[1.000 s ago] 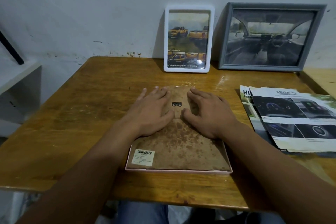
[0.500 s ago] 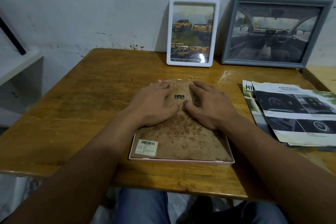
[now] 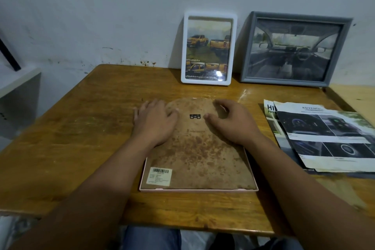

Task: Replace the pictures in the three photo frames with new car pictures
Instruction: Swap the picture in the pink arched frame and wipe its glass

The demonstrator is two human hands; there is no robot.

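A pink-edged photo frame (image 3: 198, 189) is lying face down at the middle of the wooden table (image 3: 81, 128), its stained brown backing board (image 3: 198, 154) facing up. The left hand (image 3: 155, 123) is resting flat and spread on the board's far left part, holding nothing. The right hand (image 3: 231, 122) is sitting on the far right part, fingers curled; it may be pinching the board's edge. Behind, a white frame (image 3: 209, 48) and a grey frame (image 3: 294, 48) are leaning on the wall. Car brochures (image 3: 324, 136) are lying to the right.
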